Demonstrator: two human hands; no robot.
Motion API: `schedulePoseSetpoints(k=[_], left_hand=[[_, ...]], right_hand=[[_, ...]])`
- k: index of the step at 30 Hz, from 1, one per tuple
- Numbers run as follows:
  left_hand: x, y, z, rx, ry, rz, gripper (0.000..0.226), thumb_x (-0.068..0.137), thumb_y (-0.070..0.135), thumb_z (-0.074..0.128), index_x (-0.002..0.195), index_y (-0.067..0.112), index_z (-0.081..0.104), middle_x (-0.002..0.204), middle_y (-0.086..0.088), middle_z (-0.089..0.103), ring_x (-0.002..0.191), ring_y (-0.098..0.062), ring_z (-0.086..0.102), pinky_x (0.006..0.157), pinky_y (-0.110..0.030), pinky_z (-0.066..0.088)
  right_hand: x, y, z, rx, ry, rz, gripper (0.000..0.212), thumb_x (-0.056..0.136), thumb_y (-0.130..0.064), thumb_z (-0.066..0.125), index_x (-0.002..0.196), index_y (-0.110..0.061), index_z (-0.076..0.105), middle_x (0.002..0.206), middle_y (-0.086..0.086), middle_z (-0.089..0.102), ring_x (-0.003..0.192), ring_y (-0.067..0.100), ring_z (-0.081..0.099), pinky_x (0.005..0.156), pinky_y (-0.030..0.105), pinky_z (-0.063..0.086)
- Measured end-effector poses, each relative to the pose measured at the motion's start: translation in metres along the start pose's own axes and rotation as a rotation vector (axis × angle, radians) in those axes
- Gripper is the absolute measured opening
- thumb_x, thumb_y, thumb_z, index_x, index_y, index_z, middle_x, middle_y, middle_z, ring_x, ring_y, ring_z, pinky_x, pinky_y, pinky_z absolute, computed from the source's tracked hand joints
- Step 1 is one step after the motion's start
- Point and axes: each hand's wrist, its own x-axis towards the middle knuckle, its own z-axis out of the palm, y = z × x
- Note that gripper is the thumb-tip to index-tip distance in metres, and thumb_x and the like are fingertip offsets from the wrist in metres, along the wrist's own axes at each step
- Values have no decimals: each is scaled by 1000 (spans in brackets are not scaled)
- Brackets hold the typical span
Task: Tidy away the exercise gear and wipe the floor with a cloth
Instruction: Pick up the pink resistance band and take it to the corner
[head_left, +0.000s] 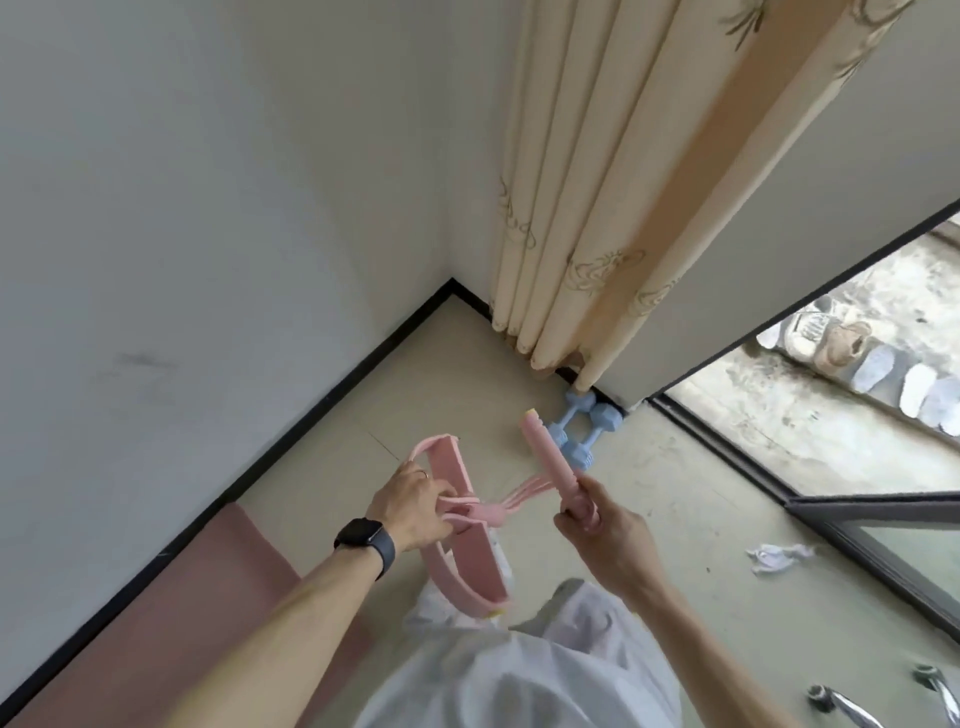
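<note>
I hold a pink pedal resistance puller in both hands above the floor. My left hand (415, 506) grips its cords beside the long pink foam foot bar (470, 540), and a black watch sits on that wrist. My right hand (605, 525) grips the lower end of the pink foam handle (548, 452), which points up and away. Pink cords (519, 493) run between the two parts. Two light blue dumbbells (574, 423) lie on the floor by the curtain's foot. A crumpled white cloth (779, 555) lies on the floor to the right.
A pink mat (218, 597) lies along the left wall. A cream curtain (597, 234) hangs in the corner. A sliding door track (727, 447) opens onto a balcony with several shoes (878, 369). Chrome chair legs (852, 704) show at the bottom right.
</note>
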Motion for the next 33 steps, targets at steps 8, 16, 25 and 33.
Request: schedulePoseSetpoints(k=[8,16,25,33], left_hand=[[82,5,16,-114,-44,-115,42,81,60,68,110,30,73,107,-1,67,125,-16,43,97,-19,35],[188,11,98,-86,64,-278,31,74,57,67,81,28,78,75,4,73,104,-16,62,98,-15,22],[351,-37,220,-45,99,-257,37,88,41,60,119,23,67,106,-3,70,115,-24,49,102,-28,31],[491,-69,307,-3,305,-175,33,66,25,75,98,18,75,80,-9,70,93,-31,59,102,-46,46]], right_hand=[[116,19,-15,-80,-202,-39,44,89,-38,65,128,-46,47,92,-4,67,79,21,65,67,31,51],[249,78,14,-217,-388,-75,44,91,-35,63,133,-38,51,82,-8,68,77,25,67,71,35,54],[410,143,112,-268,-364,-122,43,95,-30,56,136,-37,45,82,0,68,67,29,64,62,36,53],[526,186,200,-192,-210,-207,34,97,-29,58,130,-28,50,80,2,64,64,22,56,50,21,38]])
